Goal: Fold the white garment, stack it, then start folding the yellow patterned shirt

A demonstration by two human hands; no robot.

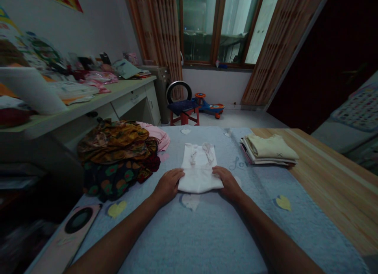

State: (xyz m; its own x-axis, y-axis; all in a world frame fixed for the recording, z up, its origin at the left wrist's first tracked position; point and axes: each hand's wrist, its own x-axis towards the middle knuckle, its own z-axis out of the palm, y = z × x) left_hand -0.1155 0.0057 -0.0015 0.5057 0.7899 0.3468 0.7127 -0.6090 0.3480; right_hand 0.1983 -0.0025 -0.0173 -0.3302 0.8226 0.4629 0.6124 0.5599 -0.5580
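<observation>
A small white garment (199,167) lies folded on the blue cloth (206,234) covering the table. My left hand (167,185) grips its near left corner with the fingers curled over the fold. My right hand (228,183) grips the near right corner the same way. The near end of the garment is doubled up between both hands. Its far end, with two straps, lies flat on the cloth.
A heap of patterned dark and pink clothes (118,154) sits at the left. A stack of folded clothes (268,150) lies at the right, by the bare wooden tabletop (333,187). A cluttered desk (88,104) stands left; a stool (183,108) and toy car (209,106) beyond.
</observation>
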